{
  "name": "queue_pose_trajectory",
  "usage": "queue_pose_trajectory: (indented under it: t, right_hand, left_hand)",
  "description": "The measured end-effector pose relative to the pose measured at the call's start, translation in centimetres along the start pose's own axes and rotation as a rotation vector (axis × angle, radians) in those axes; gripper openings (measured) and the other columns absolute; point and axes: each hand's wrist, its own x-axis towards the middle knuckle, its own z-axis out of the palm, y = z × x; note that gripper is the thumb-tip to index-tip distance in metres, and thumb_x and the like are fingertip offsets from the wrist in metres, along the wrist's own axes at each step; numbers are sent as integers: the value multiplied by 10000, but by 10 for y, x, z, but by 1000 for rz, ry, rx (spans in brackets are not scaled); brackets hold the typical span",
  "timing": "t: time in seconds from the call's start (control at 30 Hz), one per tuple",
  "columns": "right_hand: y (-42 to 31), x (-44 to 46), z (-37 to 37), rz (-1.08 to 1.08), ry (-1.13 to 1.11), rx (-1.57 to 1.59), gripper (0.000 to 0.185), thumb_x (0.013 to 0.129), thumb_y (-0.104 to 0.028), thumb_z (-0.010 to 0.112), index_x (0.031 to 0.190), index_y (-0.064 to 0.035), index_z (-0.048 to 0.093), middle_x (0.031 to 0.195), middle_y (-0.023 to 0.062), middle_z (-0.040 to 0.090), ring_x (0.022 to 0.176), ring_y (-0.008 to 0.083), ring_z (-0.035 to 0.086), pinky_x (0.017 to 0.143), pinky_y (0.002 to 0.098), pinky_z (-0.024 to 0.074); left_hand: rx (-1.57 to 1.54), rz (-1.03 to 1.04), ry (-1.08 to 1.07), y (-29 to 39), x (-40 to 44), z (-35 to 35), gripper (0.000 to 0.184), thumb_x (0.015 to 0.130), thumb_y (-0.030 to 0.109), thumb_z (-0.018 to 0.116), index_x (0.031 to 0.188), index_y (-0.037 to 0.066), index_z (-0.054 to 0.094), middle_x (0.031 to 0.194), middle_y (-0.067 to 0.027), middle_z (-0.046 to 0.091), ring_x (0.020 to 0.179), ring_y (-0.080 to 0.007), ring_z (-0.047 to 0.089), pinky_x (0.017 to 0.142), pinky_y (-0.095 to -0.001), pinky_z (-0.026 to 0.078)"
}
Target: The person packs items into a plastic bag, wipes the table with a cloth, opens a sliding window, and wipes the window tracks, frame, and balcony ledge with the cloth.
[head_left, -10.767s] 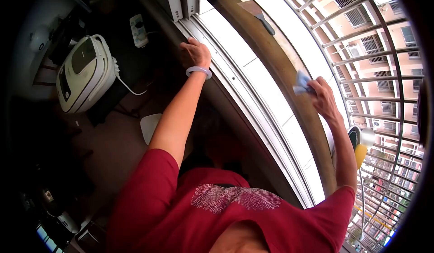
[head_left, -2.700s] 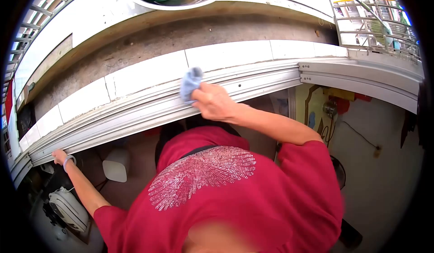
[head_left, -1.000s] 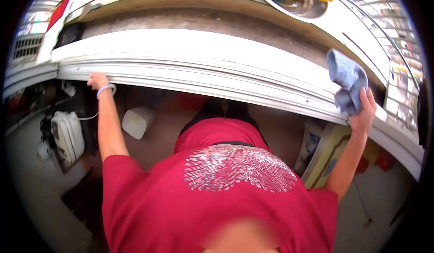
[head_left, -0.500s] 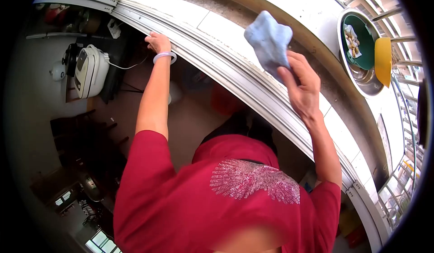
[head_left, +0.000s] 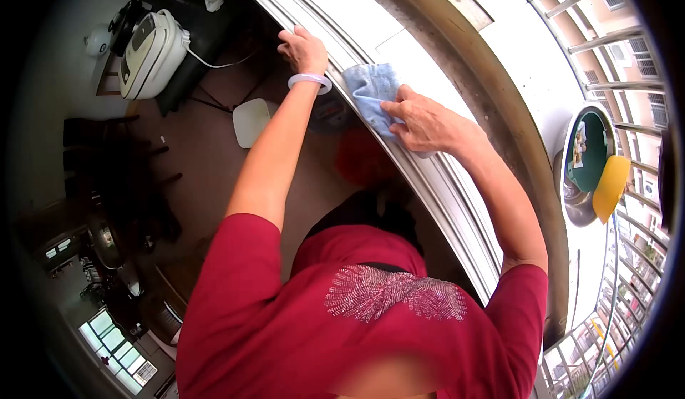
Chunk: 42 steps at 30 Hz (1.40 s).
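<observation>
A crumpled light-blue cloth (head_left: 372, 98) lies against the grooved white window track (head_left: 446, 185). My right hand (head_left: 424, 122) presses it down, with the fingers bent over its lower right part. At the track's inner edge, up and to the left of the cloth, is my left hand (head_left: 305, 51), its fingers curled. Whether those fingers grip the edge is hidden. A pale bangle (head_left: 310, 83) circles the left wrist.
Beyond the track runs a white ledge with a dirty brown channel (head_left: 492, 106). A metal basin (head_left: 575, 203) holding a green bowl (head_left: 589, 158) and a yellow container (head_left: 611, 187) stands by the railing (head_left: 603, 42). Indoors are a white cooker (head_left: 153, 55) and a pale stool (head_left: 250, 123).
My right hand has brought the cloth down from the air above the ledge onto the track, moving left. My left hand sits farther up and right in view; the whole view has turned.
</observation>
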Motion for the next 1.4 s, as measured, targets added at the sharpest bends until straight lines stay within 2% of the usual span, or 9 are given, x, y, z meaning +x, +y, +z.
queue_pose_trajectory:
  t: [0.13, 0.6, 0.83, 0.9, 0.93, 1.03, 1.2, 1.3, 1.4]
  right_hand:
    - [-1, 12, 21, -47, 228, -369, 130, 729, -18, 513, 841, 42, 540, 859, 175, 498, 766, 292, 587, 639, 363, 507]
    - [8, 24, 28, -358, 243, -450, 128, 584, -97, 577, 676, -44, 507, 737, 92, 469, 637, 210, 554, 531, 319, 466]
    - [9, 15, 12, -45, 69, -544, 154, 560, -108, 552, 655, 3, 504, 663, 160, 501, 561, 287, 558, 489, 381, 444]
    - [25, 4, -23, 263, 178, -696, 180, 666, -179, 560, 684, -2, 532, 642, 93, 514, 496, 169, 497, 425, 320, 407]
    - [48, -7, -44, 330, 461, -639, 179, 720, -186, 526, 729, -8, 547, 649, 72, 508, 501, 136, 470, 413, 308, 396]
    - [70, -35, -85, 174, 885, -726, 143, 673, -103, 573, 791, -25, 554, 716, 103, 502, 596, 222, 507, 542, 352, 419]
    - [58, -31, -78, 18, 896, -588, 207, 654, -35, 595, 847, -20, 524, 830, 126, 512, 660, 253, 537, 624, 354, 465]
    - [56, -34, -68, 170, 823, -140, 257, 660, -44, 609, 895, -23, 507, 870, 132, 530, 720, 272, 562, 652, 355, 482]
    - [56, -38, -50, -35, 824, -227, 303, 674, 47, 573, 959, -30, 506, 949, 147, 553, 795, 282, 580, 679, 360, 492]
  left_hand:
    - [15, -20, 16, 2, 0, -1, 378, 894, 331, 330, 1045, -16, 340, 1047, -309, 399, 961, -431, 438, 832, -472, 374]
    - [5, 12, 54, -2, 0, 1, 315, 886, 302, 381, 1014, 17, 351, 1007, -268, 423, 937, -408, 443, 806, -471, 375]
    - [35, -6, 52, 3, -2, -3, 328, 889, 320, 363, 1014, 17, 360, 1004, -270, 431, 920, -415, 467, 796, -466, 389]
    - [27, 14, 49, 5, -3, -5, 341, 891, 319, 352, 1008, -1, 361, 999, -282, 431, 909, -414, 469, 805, -458, 384]
    - [34, 22, 45, 2, -2, -4, 344, 892, 318, 349, 1008, -6, 360, 999, -284, 431, 908, -414, 469, 807, -456, 382]
    - [38, 25, 35, -1, -1, -3, 352, 896, 314, 336, 1014, -17, 352, 1002, -290, 426, 910, -414, 465, 815, -452, 377]
    - [30, 19, 8, 2, -1, -4, 358, 901, 321, 319, 1030, -12, 342, 1024, -289, 415, 924, -416, 460, 820, -452, 380]
    - [50, 12, -13, 5, -3, -9, 360, 904, 321, 304, 1038, -12, 335, 1033, -292, 411, 930, -419, 459, 825, -453, 378]
    - [43, 14, -9, 1, -1, -6, 367, 904, 325, 293, 1037, -15, 329, 1037, -300, 406, 932, -424, 456, 831, -459, 371]
